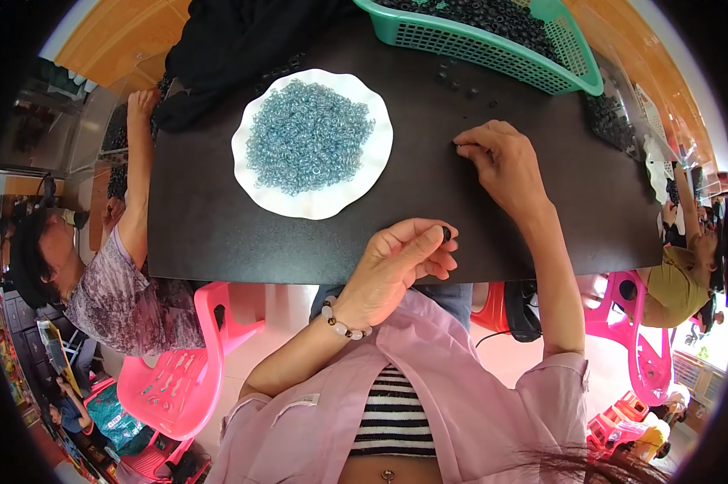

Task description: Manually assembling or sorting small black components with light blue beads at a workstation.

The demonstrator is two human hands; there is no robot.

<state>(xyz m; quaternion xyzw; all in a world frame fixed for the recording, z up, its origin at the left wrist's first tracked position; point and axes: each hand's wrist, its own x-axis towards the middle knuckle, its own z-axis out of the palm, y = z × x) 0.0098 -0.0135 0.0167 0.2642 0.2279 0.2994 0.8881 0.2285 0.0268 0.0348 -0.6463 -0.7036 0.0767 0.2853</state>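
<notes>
My left hand (396,262), with a beaded bracelet on its wrist, is at the near edge of the dark table. Its thumb and forefinger pinch a small round black part (446,234). Farther out to the right, my right hand (505,165) is low over the tabletop, fingertips pressed together. A dark speck shows at those fingertips, too small to name. Left of both hands, a white wavy-edged plate (382,153) bears a heap of small clear bluish rings (307,137).
A green perforated basket (477,50) of small black parts stands at the far right, with several loose black pieces (454,84) before it. Black cloth (235,40) lies far left. One person (130,274) sits at left, another (678,282) at right. Pink chairs (178,379) flank the table.
</notes>
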